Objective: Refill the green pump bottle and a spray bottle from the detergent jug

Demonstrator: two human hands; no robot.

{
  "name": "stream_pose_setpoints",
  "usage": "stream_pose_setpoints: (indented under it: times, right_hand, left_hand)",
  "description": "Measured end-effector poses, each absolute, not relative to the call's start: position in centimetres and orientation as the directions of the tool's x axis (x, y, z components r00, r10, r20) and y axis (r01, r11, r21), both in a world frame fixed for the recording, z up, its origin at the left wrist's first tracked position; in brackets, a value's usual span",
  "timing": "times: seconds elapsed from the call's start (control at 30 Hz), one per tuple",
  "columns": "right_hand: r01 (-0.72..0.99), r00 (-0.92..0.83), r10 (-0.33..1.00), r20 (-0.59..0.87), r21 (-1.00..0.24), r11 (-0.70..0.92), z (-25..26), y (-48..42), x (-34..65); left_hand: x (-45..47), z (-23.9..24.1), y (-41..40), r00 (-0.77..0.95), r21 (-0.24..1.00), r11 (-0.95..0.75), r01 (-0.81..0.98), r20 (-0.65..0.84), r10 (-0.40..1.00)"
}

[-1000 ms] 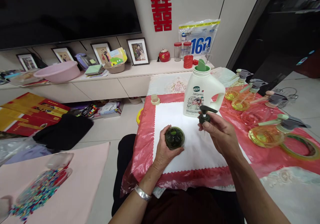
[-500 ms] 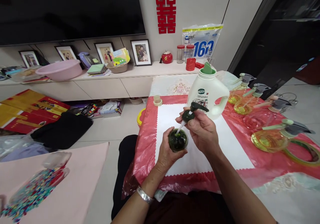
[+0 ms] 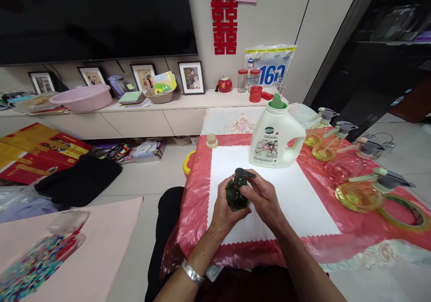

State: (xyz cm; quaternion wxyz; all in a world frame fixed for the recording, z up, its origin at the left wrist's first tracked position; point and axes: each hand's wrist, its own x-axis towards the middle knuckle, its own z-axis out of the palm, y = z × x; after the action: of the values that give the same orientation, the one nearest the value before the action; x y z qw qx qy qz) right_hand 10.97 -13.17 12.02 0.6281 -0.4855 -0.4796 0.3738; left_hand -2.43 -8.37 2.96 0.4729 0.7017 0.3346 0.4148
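Observation:
A small dark green round bottle (image 3: pixel 235 197) stands on the white cloth (image 3: pixel 296 194) near the table's front. My left hand (image 3: pixel 224 207) is wrapped round its body. The black pump head (image 3: pixel 243 174) sits on the bottle's neck, nozzle pointing right. My right hand (image 3: pixel 264 199) grips the pump's collar with fingers closed. Behind them stands a large white detergent jug (image 3: pixel 274 136) with an open green spout.
Several glass spray bottles of yellow liquid (image 3: pixel 360 190) line the table's right side on the red plastic cover (image 3: pixel 191 203). A small beige cap (image 3: pixel 212 140) lies at the far left corner. A pink surface with a jar of coloured beads (image 3: pixel 43 252) is at my left.
My right hand brought the pump from above the table down, slid its tube into the green bottle and seated the head on the neck. The left hand kept hold of the bottle.

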Motion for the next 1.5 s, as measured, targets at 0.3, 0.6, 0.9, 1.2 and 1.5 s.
stream_pose_setpoints:
  times: [0.3,0.6,0.9,1.2,1.5]
  right_hand:
    - [0.03,0.291,0.94,0.18,-0.983,0.179,10.1,-12.8,10.7]
    - [0.138,0.3,0.92,0.253,-0.966,0.22,9.8,-13.0,10.6]
    - [0.236,0.322,0.885,0.336,-0.934,0.269,8.5,-13.1,10.2]
    - [0.281,0.243,0.877,0.414,-0.895,0.345,7.5,-13.6,10.6]
    - [0.263,0.19,0.894,0.405,-0.898,0.352,6.4,-13.2,10.9]
  left_hand:
    - [-3.4,4.2,-8.7,0.492,0.955,-0.274,0.116,0.185,0.851]
    - [-5.3,7.4,-9.4,0.414,0.924,-0.365,0.113,0.291,0.863]
    - [-3.1,11.1,-9.4,0.321,0.866,-0.462,0.19,0.39,0.863]
    - [-2.4,12.6,-9.3,0.313,0.865,-0.414,0.283,0.325,0.893]
    - [-2.8,11.4,-9.3,0.35,0.799,-0.496,0.339,0.383,0.855]
